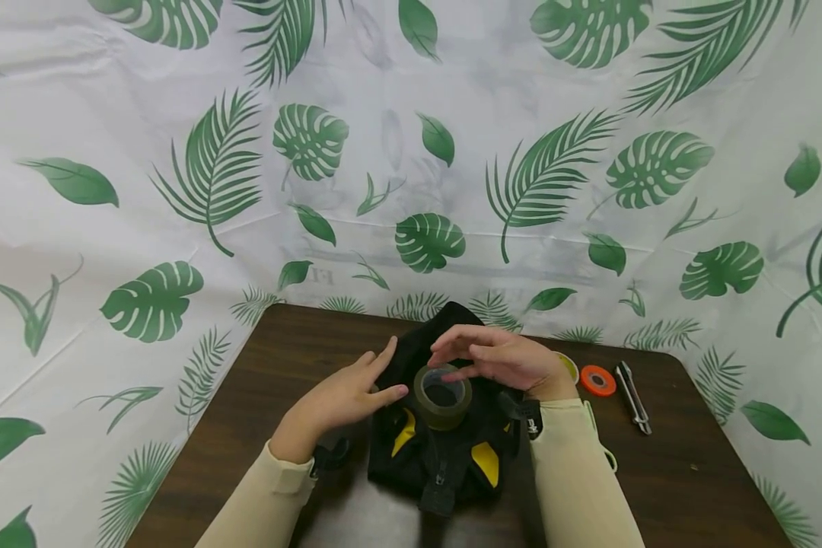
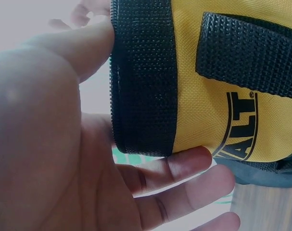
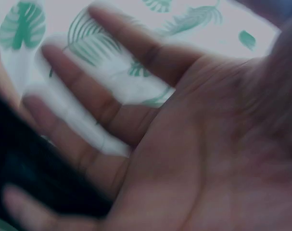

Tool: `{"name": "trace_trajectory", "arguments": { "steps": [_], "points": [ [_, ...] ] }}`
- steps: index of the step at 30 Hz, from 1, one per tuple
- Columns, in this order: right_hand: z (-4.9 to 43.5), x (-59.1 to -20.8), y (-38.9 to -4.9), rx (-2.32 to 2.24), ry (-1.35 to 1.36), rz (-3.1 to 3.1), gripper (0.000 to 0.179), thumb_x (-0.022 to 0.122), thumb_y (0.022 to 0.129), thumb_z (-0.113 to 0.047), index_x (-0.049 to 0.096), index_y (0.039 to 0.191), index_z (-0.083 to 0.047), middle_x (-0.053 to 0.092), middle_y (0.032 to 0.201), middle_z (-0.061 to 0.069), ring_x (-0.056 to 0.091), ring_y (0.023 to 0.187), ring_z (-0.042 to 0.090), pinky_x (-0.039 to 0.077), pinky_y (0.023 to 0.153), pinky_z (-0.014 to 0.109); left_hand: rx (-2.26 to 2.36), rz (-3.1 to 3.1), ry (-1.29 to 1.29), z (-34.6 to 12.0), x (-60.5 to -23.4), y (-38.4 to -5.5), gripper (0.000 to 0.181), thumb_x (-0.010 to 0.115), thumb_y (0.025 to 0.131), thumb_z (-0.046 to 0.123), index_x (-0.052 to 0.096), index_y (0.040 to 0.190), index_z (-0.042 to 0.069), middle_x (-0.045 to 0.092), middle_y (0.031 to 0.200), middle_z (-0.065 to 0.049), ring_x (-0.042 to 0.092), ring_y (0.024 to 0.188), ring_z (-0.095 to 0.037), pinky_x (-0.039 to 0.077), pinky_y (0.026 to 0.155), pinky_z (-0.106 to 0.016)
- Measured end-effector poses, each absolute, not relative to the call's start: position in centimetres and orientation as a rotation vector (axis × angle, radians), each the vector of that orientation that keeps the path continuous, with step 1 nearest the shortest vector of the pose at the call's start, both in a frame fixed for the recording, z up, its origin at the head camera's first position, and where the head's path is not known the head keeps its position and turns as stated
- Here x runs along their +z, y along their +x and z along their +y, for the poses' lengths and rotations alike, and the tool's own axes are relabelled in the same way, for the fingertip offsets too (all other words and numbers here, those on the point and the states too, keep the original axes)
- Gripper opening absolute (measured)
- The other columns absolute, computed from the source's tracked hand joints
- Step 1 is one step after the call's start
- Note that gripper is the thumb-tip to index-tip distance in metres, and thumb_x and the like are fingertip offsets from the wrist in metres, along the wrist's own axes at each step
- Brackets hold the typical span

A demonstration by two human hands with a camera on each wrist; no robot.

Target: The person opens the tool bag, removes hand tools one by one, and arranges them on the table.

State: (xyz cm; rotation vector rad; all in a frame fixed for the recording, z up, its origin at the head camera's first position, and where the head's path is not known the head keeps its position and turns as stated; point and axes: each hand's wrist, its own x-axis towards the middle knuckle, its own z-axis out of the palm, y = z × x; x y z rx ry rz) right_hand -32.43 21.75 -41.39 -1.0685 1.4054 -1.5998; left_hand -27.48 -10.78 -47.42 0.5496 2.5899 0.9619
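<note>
A black and yellow tool bag [image 1: 404, 438] stands on the table, its side showing yellow cloth, a black strap and part of a printed name in the left wrist view. A roll of brown packing tape [image 1: 444, 415] sits at the top of the bag; how it is supported cannot be told. My left hand [image 1: 339, 399] lies against the bag's left side, fingers extended, with the bag's zippered edge [image 2: 143, 77] by the thumb. Over the tape roll hovers my right hand [image 1: 503, 361], fingers spread and slightly bent, holding nothing.
Right of the bag lie an orange ring-shaped roll [image 1: 598, 380] and a utility knife [image 1: 632, 397]. A yellow-green round thing [image 1: 568, 367] is partly hidden behind the right hand. A leaf-patterned sheet [image 1: 363, 251] hangs behind the brown table [image 1: 685, 472].
</note>
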Motion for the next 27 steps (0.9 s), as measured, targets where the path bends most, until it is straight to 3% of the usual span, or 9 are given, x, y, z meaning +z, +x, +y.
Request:
{"name": "trace_trajectory", "arguments": {
  "steps": [6, 12, 20, 27],
  "points": [
    [18.9, -41.1, -31.5, -1.203, -0.706, 2.048, 0.048, 0.062, 0.112, -0.038, 0.059, 0.154, -0.014, 0.058, 0.156, 0.014, 0.056, 0.145, 0.034, 0.044, 0.123, 0.058, 0.96, 2.59, 0.552, -10.9, -47.6, -27.5, 0.093, 0.053, 0.101, 0.08, 0.003, 0.173, 0.049, 0.02, 0.182, -0.016, 0.04, 0.16, -0.044, 0.035, 0.125, -0.07],
    [15.9, -42.2, -30.3, -0.606, -0.393, 2.614, 0.066, 0.07, 0.103, -0.06, 0.06, 0.155, -0.02, 0.045, 0.162, 0.022, 0.046, 0.149, 0.047, 0.045, 0.115, 0.07, 0.959, 2.59, 0.573, -11.0, -47.5, -27.5, 0.093, 0.052, 0.102, 0.079, 0.002, 0.174, 0.047, 0.019, 0.182, -0.016, 0.042, 0.159, -0.044, 0.038, 0.124, -0.068],
    [15.5, -45.3, -31.0, -0.56, -0.305, 2.629, 0.099, 0.085, 0.095, -0.049, 0.03, 0.174, -0.031, 0.007, 0.18, 0.027, 0.014, 0.164, 0.061, 0.034, 0.119, 0.08, 0.959, 2.589, 0.574, -11.1, -47.1, -27.4, 0.094, 0.053, 0.102, 0.078, 0.003, 0.175, 0.044, 0.018, 0.182, -0.017, 0.043, 0.159, -0.045, 0.038, 0.124, -0.068],
    [16.7, -47.8, -31.2, -0.709, -0.268, 2.534, 0.123, 0.096, 0.085, -0.041, 0.015, 0.177, -0.038, -0.002, 0.182, 0.025, 0.026, 0.162, 0.057, 0.038, 0.119, 0.076, 0.968, 2.593, 0.578, -11.2, -47.2, -27.4, 0.095, 0.053, 0.102, 0.078, 0.004, 0.175, 0.042, 0.019, 0.182, -0.018, 0.043, 0.158, -0.044, 0.039, 0.124, -0.067]
  ]
}}
